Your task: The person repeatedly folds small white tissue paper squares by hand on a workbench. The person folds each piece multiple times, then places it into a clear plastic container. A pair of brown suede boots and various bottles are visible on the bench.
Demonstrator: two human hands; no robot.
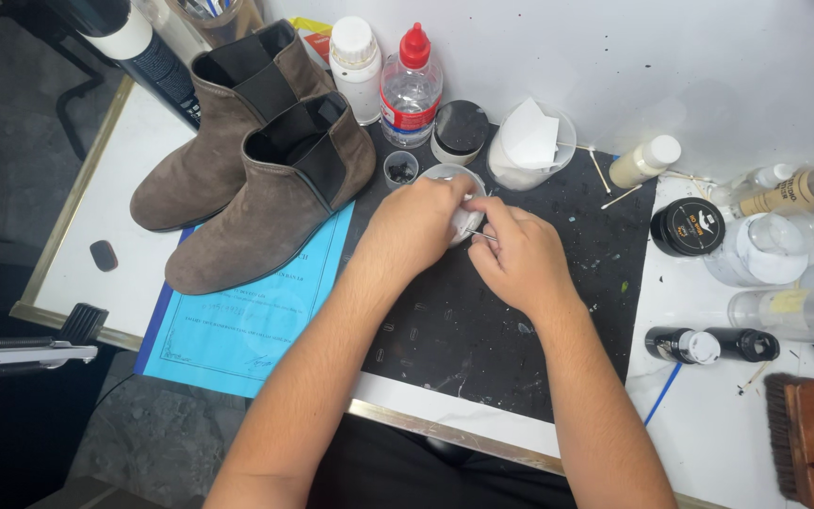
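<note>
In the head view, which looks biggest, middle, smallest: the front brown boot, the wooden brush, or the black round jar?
1. Front brown boot, clearly largest.
2. Wooden brush, partly cut off at the edge.
3. Black round jar, smallest.

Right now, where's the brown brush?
In the head view, the brown brush lies at the table's lower right corner, right of the right hand, below two small black bottles.

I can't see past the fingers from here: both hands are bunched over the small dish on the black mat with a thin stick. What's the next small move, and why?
Probably steady the white wad with the left hand and work the thin stick in the right hand into it. Both hands already meet over the small dish, and the suede boots sit apart, untouched.
</note>
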